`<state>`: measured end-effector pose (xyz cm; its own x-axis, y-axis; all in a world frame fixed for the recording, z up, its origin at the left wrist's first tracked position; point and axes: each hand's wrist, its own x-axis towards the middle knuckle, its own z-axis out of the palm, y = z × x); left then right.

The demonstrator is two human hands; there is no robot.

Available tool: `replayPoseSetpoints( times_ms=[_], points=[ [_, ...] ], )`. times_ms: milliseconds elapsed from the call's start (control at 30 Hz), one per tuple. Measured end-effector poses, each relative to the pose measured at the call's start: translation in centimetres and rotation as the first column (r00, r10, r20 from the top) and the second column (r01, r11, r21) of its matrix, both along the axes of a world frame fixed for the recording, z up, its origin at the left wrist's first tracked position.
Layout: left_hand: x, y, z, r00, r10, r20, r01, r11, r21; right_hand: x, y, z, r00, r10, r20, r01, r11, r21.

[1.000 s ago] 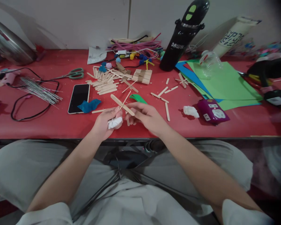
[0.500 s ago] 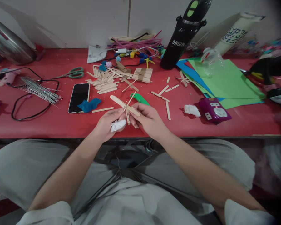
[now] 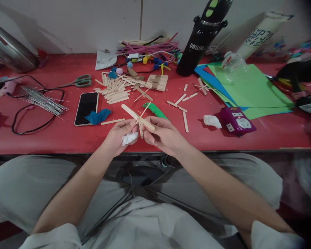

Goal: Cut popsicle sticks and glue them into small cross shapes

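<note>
Between my two hands is a small piece made of crossed wooden craft sticks [image 3: 130, 111], held just above the near part of the red table. My left hand [image 3: 119, 136] pinches it near the crossing, with a crumpled white tissue [image 3: 130, 138] also tucked in its fingers. On the other side my right hand [image 3: 162, 133] grips the piece with thumb and curled fingers; some fingertips are hidden. Just beyond the right hand lies a green cutter-like tool [image 3: 155, 110]. A single craft stick [image 3: 113, 121] rests left of my hands.
A heap of craft sticks [image 3: 118, 88] lies beyond my hands, with a phone [image 3: 86, 107] and scissors [image 3: 81, 81] to its left. At the right are a black bottle [image 3: 197, 45], green paper sheets [image 3: 264, 90], a purple power adapter [image 3: 237, 121] and another tissue [image 3: 212, 121].
My right fingers have curled in closer beneath the crossed sticks. Both hands keep hold of the piece in nearly the same place, and the view has shifted very slightly.
</note>
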<state>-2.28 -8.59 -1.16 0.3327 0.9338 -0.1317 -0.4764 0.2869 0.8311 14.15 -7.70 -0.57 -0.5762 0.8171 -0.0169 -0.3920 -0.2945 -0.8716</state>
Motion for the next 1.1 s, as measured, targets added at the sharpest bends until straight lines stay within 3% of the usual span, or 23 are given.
replayPoseSetpoints(
  times_ms=[200,367,533,667,900,1100],
  points=[
    [0.1,-0.1,0.0,0.999,0.008,0.050,-0.006,0.999,-0.033,0.2,0.1,0.1,0.988,0.104,-0.114,-0.114,0.989,-0.093],
    [-0.3,-0.1,0.6,0.993,-0.001,0.116,0.014,0.994,-0.113,0.4,0.1,0.1,0.999,0.019,-0.032,-0.020,1.000,-0.020],
    [-0.9,-0.1,0.8,0.994,0.049,0.098,-0.036,0.991,-0.130,0.8,0.3,0.3,0.996,0.083,-0.025,-0.083,0.996,-0.037],
    [-1.0,0.0,0.9,0.994,0.052,0.092,-0.038,0.988,-0.148,1.0,0.5,0.5,0.999,0.053,0.002,-0.053,0.999,-0.006],
    [-0.9,0.5,1.8,0.978,0.207,-0.020,-0.208,0.970,-0.123,1.4,1.0,0.3,0.999,0.035,0.035,-0.035,0.999,-0.004],
    [-1.6,0.4,1.1,0.999,0.043,-0.030,-0.044,0.998,-0.044,1.4,1.3,0.2,0.996,0.084,0.043,-0.084,0.996,-0.007]
  ],
)
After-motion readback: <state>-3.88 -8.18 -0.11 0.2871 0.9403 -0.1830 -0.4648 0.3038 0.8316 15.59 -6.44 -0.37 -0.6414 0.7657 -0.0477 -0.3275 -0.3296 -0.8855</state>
